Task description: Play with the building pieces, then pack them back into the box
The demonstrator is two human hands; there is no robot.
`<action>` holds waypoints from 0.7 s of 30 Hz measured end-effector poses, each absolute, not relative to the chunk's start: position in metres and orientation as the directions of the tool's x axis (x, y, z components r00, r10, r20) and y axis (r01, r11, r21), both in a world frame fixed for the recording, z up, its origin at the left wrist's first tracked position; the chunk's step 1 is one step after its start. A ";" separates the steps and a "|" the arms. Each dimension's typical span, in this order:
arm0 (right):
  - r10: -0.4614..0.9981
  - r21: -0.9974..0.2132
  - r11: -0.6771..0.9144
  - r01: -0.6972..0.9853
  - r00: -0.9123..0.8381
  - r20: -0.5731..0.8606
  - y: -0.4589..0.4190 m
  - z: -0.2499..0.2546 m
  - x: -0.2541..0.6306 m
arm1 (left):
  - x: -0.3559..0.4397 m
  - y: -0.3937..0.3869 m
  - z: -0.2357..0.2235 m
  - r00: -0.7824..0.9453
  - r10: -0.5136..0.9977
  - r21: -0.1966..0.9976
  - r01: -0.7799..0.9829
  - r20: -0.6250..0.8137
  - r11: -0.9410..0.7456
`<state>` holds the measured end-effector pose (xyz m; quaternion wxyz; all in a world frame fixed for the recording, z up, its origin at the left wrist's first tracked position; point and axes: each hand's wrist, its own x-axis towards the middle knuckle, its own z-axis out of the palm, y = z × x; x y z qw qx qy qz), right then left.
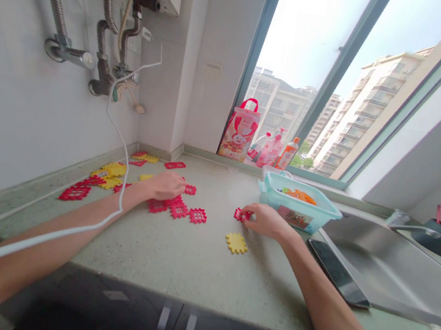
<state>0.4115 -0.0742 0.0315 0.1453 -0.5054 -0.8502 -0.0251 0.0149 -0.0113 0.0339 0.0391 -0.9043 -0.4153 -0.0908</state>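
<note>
My right hand (264, 220) has its thumb and fingers closed on a red square building tile (241, 214) with notched edges, at the counter's surface. A solid yellow tile (236, 243) lies just in front of that hand. My left hand (169, 186) is curled down over a group of red tiles (179, 208); its fingertips and anything in them are hidden. One red tile (190, 189) shows just past its knuckles, and another red tile (198, 216) lies to its right. Behind my left forearm is a heap of yellow tiles (112, 174) with red tiles (75, 192) beside it.
A light-blue plastic bin (323, 203) holding orange pieces (300, 195) stands behind my right hand. A phone (337, 273) lies by the steel sink (401, 266). A white cable (67, 231) crosses over my left forearm. Bottles (272, 150) and a pink bag (240, 133) stand by the window.
</note>
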 end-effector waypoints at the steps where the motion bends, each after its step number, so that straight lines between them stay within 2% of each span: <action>1: 0.852 -0.095 0.493 0.865 -0.458 0.255 -0.075 0.033 0.407 | 0.025 -0.017 0.034 0.678 0.708 0.013 0.720 0.198 -0.694; 3: 0.840 -0.104 0.513 0.852 -0.474 0.264 -0.077 0.034 0.399 | 0.044 -0.030 0.033 0.743 0.640 0.040 0.646 0.195 -0.762; 5: 0.809 -0.151 0.546 0.824 -0.471 0.351 -0.080 0.035 0.390 | 0.061 -0.042 0.032 0.780 0.594 0.098 0.587 0.197 -0.804; 8: 0.745 -0.228 0.606 0.762 -0.442 0.499 -0.083 0.033 0.376 | 0.073 -0.054 0.030 0.788 0.580 0.199 0.546 0.209 -0.814; 10: 0.716 -0.259 0.638 0.725 -0.435 0.546 -0.085 0.029 0.367 | 0.074 -0.056 0.029 0.775 0.592 0.248 0.543 0.222 -0.803; 13: 0.702 -0.258 0.681 0.685 -0.512 0.495 -0.083 0.018 0.355 | 0.069 -0.052 0.030 0.751 0.620 0.295 0.554 0.227 -0.778; 16: 0.710 -0.256 0.693 0.674 -0.574 0.409 -0.080 0.010 0.346 | 0.064 -0.048 0.032 0.737 0.639 0.293 0.575 0.222 -0.764; 21: 0.762 -0.278 0.637 0.719 -0.534 0.366 -0.082 0.011 0.336 | 0.063 -0.046 0.035 0.730 0.626 0.247 0.576 0.275 -0.780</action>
